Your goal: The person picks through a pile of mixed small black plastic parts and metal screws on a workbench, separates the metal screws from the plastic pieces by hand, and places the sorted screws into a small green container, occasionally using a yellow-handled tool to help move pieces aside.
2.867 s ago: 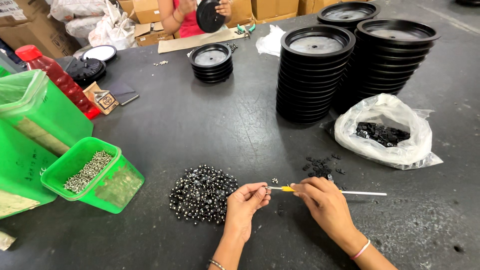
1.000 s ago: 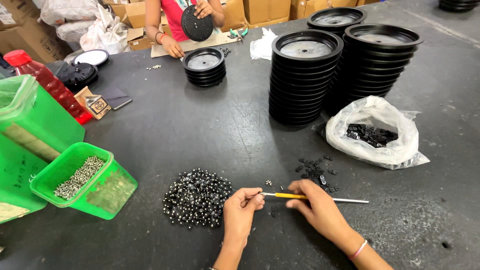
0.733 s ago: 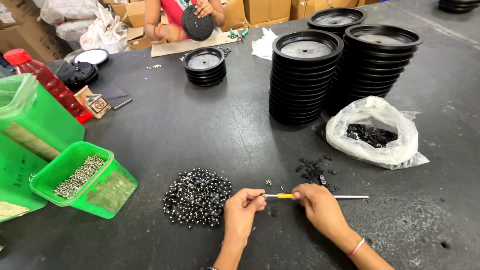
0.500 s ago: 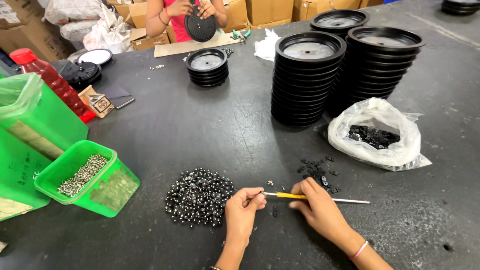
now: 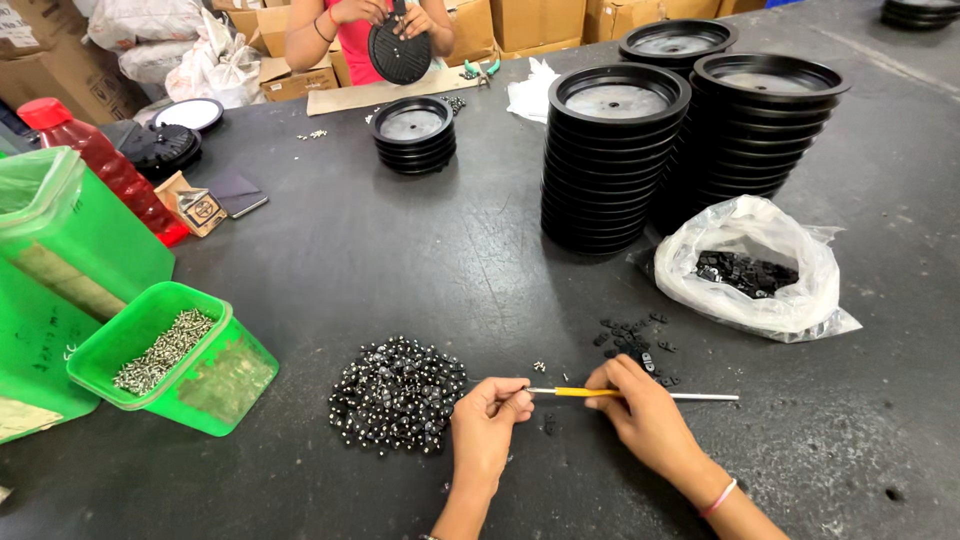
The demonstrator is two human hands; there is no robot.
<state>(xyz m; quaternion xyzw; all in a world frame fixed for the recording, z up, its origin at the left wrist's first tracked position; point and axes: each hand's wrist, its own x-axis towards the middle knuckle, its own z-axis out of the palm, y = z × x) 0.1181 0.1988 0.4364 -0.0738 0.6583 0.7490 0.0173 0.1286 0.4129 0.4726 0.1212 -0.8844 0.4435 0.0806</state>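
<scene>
A small assembly workshop: stacked black discs (image 5: 612,160), cardboard boxes (image 5: 520,20), bins of screws (image 5: 165,350).

A broad dark grey work table (image 5: 330,250) fills nearly the whole view, its surface scuffed and mottled with pale marks. Everything else in the room sits beyond the table's far edge. Behind that edge, brown cardboard boxes (image 5: 520,20) stand in a row. Toward the table's far left corner, bulging white plastic sacks (image 5: 160,45) are piled against more cardboard. At the table's near left corner a thin strip of grey floor (image 5: 8,495) shows. Light falls evenly and softly across the tabletop, leaving only faint shadows.
</scene>
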